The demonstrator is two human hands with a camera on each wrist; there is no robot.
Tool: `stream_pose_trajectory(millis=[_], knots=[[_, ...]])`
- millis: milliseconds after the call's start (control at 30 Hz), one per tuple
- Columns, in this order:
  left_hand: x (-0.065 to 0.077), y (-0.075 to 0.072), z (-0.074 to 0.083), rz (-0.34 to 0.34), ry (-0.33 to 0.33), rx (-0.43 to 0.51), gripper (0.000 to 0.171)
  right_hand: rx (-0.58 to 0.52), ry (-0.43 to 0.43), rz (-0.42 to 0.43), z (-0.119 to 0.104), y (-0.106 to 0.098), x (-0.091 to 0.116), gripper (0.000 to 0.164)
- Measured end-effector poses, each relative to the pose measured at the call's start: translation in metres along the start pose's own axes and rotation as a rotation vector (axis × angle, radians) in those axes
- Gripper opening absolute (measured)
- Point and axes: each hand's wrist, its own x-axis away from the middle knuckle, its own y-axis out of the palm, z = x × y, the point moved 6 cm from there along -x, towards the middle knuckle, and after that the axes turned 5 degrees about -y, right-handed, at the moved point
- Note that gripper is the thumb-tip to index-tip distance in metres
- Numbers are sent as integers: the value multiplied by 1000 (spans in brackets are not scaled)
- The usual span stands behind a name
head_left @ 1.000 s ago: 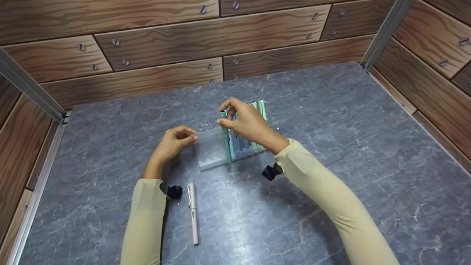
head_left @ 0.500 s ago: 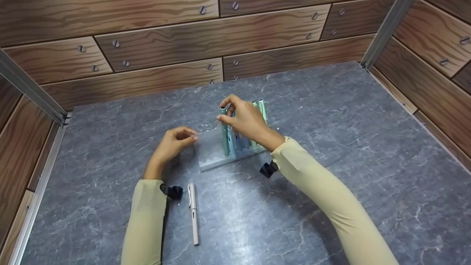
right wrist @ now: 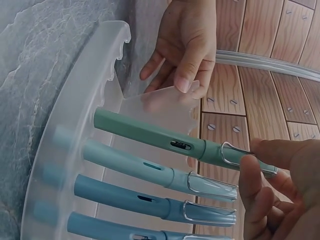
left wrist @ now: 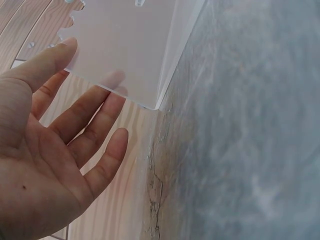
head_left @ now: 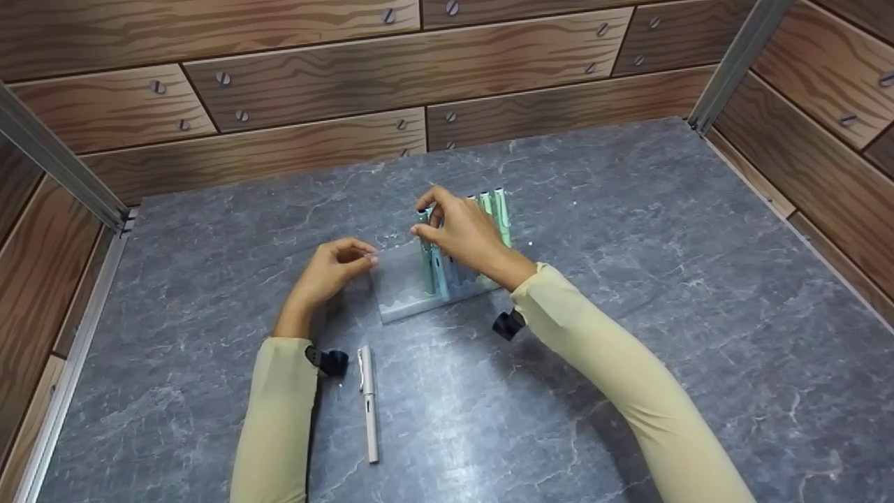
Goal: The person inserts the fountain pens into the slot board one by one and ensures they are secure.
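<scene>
My left hand (head_left: 325,283) pinches the side edge of a frosted, see-through pen stand (head_left: 401,276), thumb on one face and fingertips behind it, as the left wrist view shows. With thumb and fingers, my right hand (head_left: 464,230) holds a dark green pen (right wrist: 150,134) at its clip end. The lower end of that pen sits at a notch in the stand's front lip. Beside it in the stand lean a pale teal pen (right wrist: 130,162) and a blue pen (right wrist: 125,196). Light green pens (head_left: 501,209) stand farther right, partly hidden by my right hand.
A pale grey-pink pen (head_left: 370,419) lies on the grey marbled table (head_left: 628,244), nearer to me, between my forearms. Wood-patterned walls (head_left: 314,91) enclose the table at the back and sides. Bare notches show on the stand's left part.
The dark green pen's lower end has gone from in front of the stand's front lip to inside it, my right hand still holding the top. My left hand stays at the stand's edge.
</scene>
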Motion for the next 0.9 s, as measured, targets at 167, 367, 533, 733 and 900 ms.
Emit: stream_pose_trajectory(millis=[167, 367, 533, 733, 900], knots=[[-1, 0, 0, 6, 7, -1, 25, -12, 18, -9, 1, 2, -1, 32], [-1, -1, 0, 6, 5, -9, 25, 2, 50, -51, 4, 7, -2, 34], [0, -1, 1, 3, 1, -12, 24, 5, 65, -64, 6, 9, -2, 33], [-1, -1, 1, 7, 6, -7, 25, 10, 75, -54, 7, 8, -3, 32], [0, 0, 1, 1, 5, -2, 25, -2, 79, -62, 9, 7, -3, 35]])
